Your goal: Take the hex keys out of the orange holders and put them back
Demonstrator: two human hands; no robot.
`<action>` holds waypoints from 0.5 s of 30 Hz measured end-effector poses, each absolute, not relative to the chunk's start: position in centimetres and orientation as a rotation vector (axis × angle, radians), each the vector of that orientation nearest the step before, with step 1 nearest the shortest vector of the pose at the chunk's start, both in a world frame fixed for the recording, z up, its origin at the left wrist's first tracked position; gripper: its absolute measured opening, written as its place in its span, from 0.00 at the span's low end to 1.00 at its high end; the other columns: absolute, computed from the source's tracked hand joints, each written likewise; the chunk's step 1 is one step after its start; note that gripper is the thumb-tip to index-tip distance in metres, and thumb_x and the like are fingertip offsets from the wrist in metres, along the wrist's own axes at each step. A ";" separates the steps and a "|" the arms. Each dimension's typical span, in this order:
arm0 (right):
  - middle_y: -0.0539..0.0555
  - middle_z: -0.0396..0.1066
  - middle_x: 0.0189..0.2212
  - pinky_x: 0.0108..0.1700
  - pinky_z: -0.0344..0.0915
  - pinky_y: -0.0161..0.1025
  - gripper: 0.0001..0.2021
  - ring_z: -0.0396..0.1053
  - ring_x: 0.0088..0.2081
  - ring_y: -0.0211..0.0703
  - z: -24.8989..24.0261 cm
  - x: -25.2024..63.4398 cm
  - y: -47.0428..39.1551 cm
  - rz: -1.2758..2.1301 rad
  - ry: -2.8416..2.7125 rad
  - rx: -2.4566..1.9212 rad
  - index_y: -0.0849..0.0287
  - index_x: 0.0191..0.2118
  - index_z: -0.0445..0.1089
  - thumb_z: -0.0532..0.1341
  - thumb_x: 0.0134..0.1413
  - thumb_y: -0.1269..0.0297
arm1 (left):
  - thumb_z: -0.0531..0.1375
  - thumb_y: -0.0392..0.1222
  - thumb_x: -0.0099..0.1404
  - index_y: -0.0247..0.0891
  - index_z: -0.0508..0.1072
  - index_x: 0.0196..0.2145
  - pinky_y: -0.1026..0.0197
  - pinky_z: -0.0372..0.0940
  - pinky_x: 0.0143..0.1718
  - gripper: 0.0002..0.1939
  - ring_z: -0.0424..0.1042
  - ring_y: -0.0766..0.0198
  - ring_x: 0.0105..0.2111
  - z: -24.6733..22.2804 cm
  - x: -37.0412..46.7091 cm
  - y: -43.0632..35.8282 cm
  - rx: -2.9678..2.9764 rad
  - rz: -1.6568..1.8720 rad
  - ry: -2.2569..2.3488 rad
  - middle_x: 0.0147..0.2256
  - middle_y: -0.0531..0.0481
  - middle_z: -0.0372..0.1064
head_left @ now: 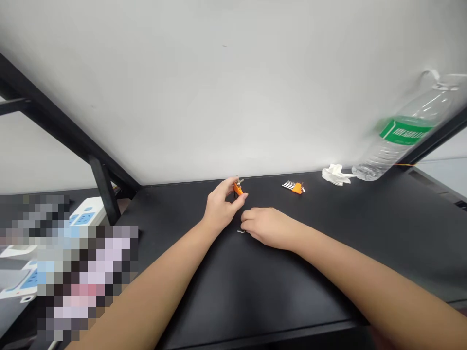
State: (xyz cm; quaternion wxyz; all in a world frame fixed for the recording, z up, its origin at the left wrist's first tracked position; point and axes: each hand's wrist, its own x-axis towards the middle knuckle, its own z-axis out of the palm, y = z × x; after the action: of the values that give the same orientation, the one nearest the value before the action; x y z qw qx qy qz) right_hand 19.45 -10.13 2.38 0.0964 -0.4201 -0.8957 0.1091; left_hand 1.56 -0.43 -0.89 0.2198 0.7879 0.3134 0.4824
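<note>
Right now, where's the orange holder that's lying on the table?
In the head view, the orange holder lies right of centre on the black table, near the wall, beyond the right hand and left of the crumpled tissue.

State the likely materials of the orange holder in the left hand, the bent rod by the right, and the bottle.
Orange holder: probably plastic, going by its bright, even colour; finish too small to judge. Bent rod: likely metal, silvery-grey, though little shows. Bottle: apparently thin clear plastic, glossy, with see-through, ribbed walls catching highlights.
</note>
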 end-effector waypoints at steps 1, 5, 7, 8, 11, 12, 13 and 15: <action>0.55 0.73 0.39 0.35 0.65 0.38 0.08 0.70 0.33 0.42 2.6 19.1 -10.3 0.296 -2.691 -1.295 0.59 0.39 0.74 0.57 0.65 0.73 | 0.66 0.44 0.66 0.40 0.69 0.59 0.54 0.76 0.53 0.25 0.79 0.61 0.46 -1.0 1.6 -0.4 2.156 1.329 0.864 0.50 0.46 0.76; 0.54 0.70 0.33 0.29 0.57 0.39 0.05 0.62 0.24 0.37 3.2 18.9 -10.6 0.209 -2.723 -1.401 0.61 0.33 0.69 0.58 0.61 0.73 | 0.66 0.44 0.66 0.40 0.73 0.54 0.54 0.76 0.53 0.20 0.79 0.61 0.46 -1.2 1.6 -0.3 2.192 1.327 0.832 0.50 0.46 0.76; 0.53 0.69 0.32 0.30 0.57 0.38 0.05 0.63 0.26 0.38 3.2 19.5 -10.4 0.267 -2.610 -1.378 0.60 0.33 0.68 0.58 0.59 0.73 | 0.65 0.44 0.67 0.40 0.74 0.54 0.54 0.76 0.52 0.18 0.78 0.61 0.46 -1.2 1.5 -0.2 2.226 1.324 0.820 0.49 0.46 0.75; 0.52 0.69 0.32 0.31 0.58 0.38 0.05 0.64 0.27 0.38 3.2 19.9 -10.2 0.306 -2.515 -1.354 0.59 0.33 0.67 0.58 0.59 0.74 | 0.65 0.44 0.67 0.41 0.74 0.54 0.54 0.76 0.52 0.18 0.78 0.62 0.46 -1.1 1.5 -0.1 2.243 1.319 0.816 0.48 0.46 0.75; 0.50 0.69 0.32 0.33 0.62 0.37 0.04 0.65 0.30 0.38 2.9 20.8 -9.6 0.480 -2.104 -1.264 0.57 0.37 0.67 0.59 0.58 0.73 | 0.65 0.44 0.67 0.41 0.74 0.54 0.54 0.75 0.52 0.18 0.77 0.61 0.47 -0.9 1.4 -0.2 2.294 1.304 0.809 0.49 0.45 0.74; 0.49 0.69 0.33 0.33 0.64 0.37 0.06 0.66 0.30 0.38 2.7 21.1 -9.4 0.561 -1.945 -1.224 0.56 0.41 0.67 0.59 0.58 0.72 | 0.65 0.44 0.67 0.41 0.74 0.53 0.54 0.75 0.53 0.17 0.77 0.61 0.47 -0.9 1.4 -0.2 2.308 1.303 0.807 0.50 0.45 0.74; 0.49 0.69 0.33 0.33 0.66 0.37 0.10 0.67 0.30 0.38 2.5 21.2 -9.2 0.655 -1.790 -1.179 0.55 0.46 0.68 0.60 0.59 0.70 | 0.65 0.43 0.67 0.41 0.74 0.53 0.54 0.75 0.52 0.17 0.77 0.61 0.47 -0.8 1.4 -0.3 2.321 1.300 0.804 0.50 0.45 0.74; 0.49 0.70 0.35 0.33 0.70 0.38 0.16 0.70 0.30 0.38 2.2 21.2 -8.8 0.829 -1.520 -1.103 0.53 0.54 0.67 0.62 0.61 0.65 | 0.65 0.43 0.67 0.41 0.75 0.52 0.55 0.75 0.51 0.16 0.77 0.61 0.47 -0.6 1.5 -0.5 2.346 1.294 0.777 0.49 0.45 0.74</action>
State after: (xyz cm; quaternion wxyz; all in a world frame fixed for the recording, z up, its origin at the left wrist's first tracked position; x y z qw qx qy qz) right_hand 21.17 -8.83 2.21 0.5179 -0.4595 -0.6334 0.3457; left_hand 1.47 -0.50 -0.61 0.1753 0.8280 0.2743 0.4566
